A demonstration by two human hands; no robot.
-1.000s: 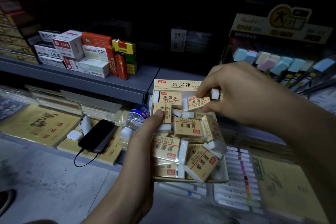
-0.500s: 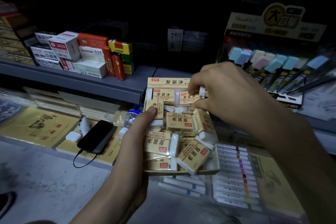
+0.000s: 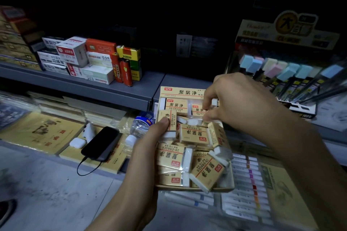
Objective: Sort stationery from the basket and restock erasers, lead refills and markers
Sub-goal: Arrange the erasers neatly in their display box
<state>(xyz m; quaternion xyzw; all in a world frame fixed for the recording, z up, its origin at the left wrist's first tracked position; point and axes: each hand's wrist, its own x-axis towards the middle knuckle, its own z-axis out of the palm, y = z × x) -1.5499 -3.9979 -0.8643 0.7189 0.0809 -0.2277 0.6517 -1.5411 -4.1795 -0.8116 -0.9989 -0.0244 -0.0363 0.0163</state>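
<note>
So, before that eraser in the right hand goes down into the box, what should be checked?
1. Box grip: ok, the left hand holds the eraser box, thumb over its side.
2. Eraser grip: ok, the right hand pinches the white-ended eraser.
3. Free gap in the back row: cannot tell, the right hand covers it.
4. Erasers lying neatly: not ok, the near ones are heaped and tilted.
5. Nothing ready to spill: not ok, the front eraser seems to overhang the near rim.

Look, the flap of the eraser box [image 3: 185, 92] reads 聚屑净, and the erasers [image 3: 175, 106] inside say 2B·ERASER. Far left on the shelf [image 3: 93, 90]: white box [image 3: 101, 59] marked 0.5, yellow box [image 3: 128, 53] DIAMOND, carton [image 3: 72, 50] S207 upside down. Far right, display header [image 3: 283, 24] shows 大.
</note>
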